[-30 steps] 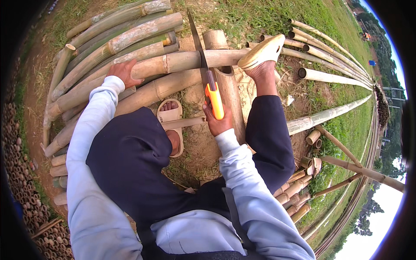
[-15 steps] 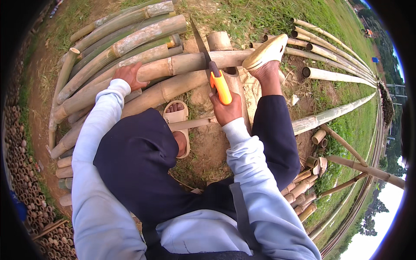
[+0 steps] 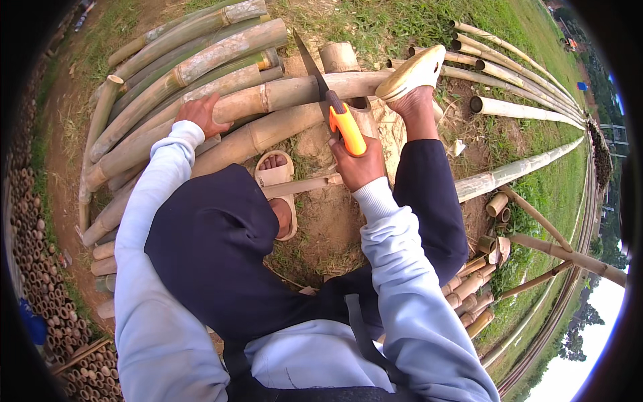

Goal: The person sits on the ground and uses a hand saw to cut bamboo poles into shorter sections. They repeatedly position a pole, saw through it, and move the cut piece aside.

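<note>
A bamboo pole (image 3: 284,94) lies slanting across the scene in front of me, with my left hand (image 3: 203,114) gripping it from above on the left. In my right hand (image 3: 360,164) is a handsaw (image 3: 345,128), held by its orange handle. The saw's dark blade points away from me and crosses the pole; whether its teeth sit in a cut cannot be made out. My right foot, in a pale sandal (image 3: 410,72), presses on the pole's right end. Beneath that end stand upright bamboo posts (image 3: 339,58).
Cut bamboo poles (image 3: 201,63) are stacked at the far left. Long poles (image 3: 516,115) stretch over the grass on the right. Short bamboo pieces (image 3: 469,289) lie near my right knee, beside a bamboo frame (image 3: 569,253). My left foot in a sandal (image 3: 276,175) stands on the dirt.
My right hand and the saw handle have shifted slightly to the right, and the blade still crosses the pole. The left hand keeps its hold in the same place.
</note>
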Motion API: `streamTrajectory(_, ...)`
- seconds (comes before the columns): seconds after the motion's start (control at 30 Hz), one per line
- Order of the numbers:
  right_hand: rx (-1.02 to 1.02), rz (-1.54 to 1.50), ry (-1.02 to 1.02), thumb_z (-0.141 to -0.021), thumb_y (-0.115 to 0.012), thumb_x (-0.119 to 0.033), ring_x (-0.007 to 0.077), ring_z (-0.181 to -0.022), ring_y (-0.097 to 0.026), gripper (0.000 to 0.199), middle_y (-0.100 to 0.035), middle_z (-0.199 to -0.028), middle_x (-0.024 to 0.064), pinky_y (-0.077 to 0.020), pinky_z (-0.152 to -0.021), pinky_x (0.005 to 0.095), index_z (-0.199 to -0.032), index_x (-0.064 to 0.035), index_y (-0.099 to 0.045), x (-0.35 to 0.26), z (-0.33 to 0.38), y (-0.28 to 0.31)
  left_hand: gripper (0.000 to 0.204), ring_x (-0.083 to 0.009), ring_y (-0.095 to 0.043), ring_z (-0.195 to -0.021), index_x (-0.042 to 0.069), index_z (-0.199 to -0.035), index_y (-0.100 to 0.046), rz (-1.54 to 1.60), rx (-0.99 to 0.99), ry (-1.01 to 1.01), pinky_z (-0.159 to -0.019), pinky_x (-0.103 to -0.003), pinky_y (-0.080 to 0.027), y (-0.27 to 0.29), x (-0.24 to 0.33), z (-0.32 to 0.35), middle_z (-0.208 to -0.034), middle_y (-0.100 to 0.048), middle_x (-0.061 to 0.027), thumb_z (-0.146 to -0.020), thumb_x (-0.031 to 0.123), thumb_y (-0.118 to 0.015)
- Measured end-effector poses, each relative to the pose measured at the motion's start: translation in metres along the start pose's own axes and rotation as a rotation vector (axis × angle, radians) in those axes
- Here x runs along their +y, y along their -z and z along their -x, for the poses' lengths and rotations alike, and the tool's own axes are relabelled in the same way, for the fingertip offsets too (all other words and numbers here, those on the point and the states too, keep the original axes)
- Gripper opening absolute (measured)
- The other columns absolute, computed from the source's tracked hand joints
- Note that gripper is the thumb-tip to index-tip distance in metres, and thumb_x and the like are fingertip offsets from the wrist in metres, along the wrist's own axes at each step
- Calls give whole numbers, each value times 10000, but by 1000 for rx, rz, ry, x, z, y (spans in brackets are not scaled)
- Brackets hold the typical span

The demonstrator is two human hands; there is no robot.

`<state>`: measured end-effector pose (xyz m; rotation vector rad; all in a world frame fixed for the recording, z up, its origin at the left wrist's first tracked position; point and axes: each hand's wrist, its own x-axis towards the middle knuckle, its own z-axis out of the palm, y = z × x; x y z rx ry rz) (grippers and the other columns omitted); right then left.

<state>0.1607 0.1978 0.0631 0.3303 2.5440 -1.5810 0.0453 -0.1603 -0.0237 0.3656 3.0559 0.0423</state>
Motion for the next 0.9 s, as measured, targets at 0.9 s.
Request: streamTrajectory(0.9,19,16,23,-922,-739,-93,181,-676,-671,252,-680,-742,124,-525,-688,301,-1161,-11,-727,85,91,1,828,-423,-710,-1017,124,-1394,-561,1,-94,61,-907,-497,-561,-2,-2,1,-1151,-722,-250,-737,557,-817)
